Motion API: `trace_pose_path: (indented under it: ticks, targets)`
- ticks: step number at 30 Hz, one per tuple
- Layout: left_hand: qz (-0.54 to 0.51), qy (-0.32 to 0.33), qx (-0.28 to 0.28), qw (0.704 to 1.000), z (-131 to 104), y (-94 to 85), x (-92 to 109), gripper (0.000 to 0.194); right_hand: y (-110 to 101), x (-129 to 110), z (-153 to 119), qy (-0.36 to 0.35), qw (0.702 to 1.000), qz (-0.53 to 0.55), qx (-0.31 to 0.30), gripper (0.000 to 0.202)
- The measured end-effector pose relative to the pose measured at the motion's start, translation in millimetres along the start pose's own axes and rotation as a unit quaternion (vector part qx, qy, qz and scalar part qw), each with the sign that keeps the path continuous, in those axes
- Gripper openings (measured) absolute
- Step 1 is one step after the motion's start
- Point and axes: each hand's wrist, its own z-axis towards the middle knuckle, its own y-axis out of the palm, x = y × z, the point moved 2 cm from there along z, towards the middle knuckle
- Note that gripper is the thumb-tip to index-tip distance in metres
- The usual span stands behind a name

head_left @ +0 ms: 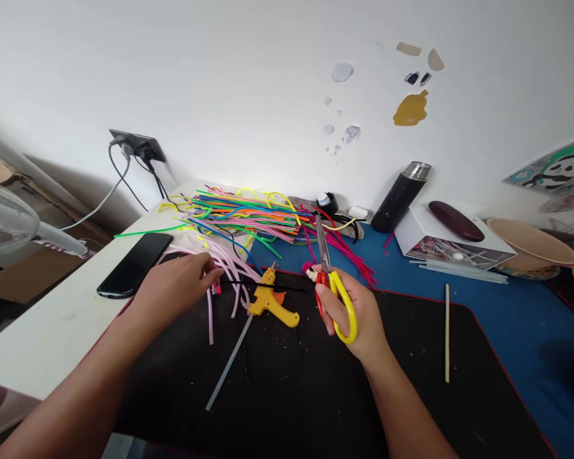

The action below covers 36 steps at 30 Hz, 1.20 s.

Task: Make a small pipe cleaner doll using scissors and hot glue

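Scissors (333, 278) — yellow-handled, metal blades pointing away; black stem (239, 282) — thin, near-level, left of scissors.

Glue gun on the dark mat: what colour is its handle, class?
The glue gun's handle is yellow, shown best in the head view.

Pretty plain setup tbh, both the left hand (184, 277) and right hand (366, 313) are totally bare. Same deal further up: the left forearm (100, 357) and right forearm (404, 395) are uncovered right to where the view cuts off. Both look smooth and fairly slim, tapering toward the hands.
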Motion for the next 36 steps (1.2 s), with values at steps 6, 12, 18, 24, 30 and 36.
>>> trace_pose_path:
  ticks: [6, 12, 18, 24, 30, 36]
  targets:
    - [0.008, 0.059, -0.006, 0.998, 6.5, 31.7, -7.9, 0.047, 3.0, 1.9, -0.5, 0.013, 1.000, -0.001, -0.004, 0.052]
    - [-0.019, 0.169, -0.007, 0.985, 14.8, 42.6, -26.6, 0.057, 4.6, 5.4, -0.8, 0.028, 1.000, 0.004, -0.004, 0.056]
    - [0.025, 0.218, 0.007, 0.976, 23.7, 37.2, -34.5, 0.035, 7.9, 10.5, -0.5, 0.031, 0.999, 0.018, -0.010, 0.059]
    - [-0.126, 0.230, 0.008, 0.965, 23.8, 16.9, -37.6, 0.014, 9.2, 15.0, 0.8, 0.036, 0.999, 0.030, -0.011, 0.060]
    - [-0.442, 0.201, -0.060, 0.872, 17.9, 0.6, 5.8, 0.034, 9.2, 16.9, 2.1, 0.045, 0.999, 0.027, -0.014, 0.059]
    - [-0.621, 0.231, -0.107, 0.741, 40.3, -27.8, 74.0, 0.034, 11.3, 10.0, -0.1, 0.052, 0.998, 0.022, -0.001, 0.063]
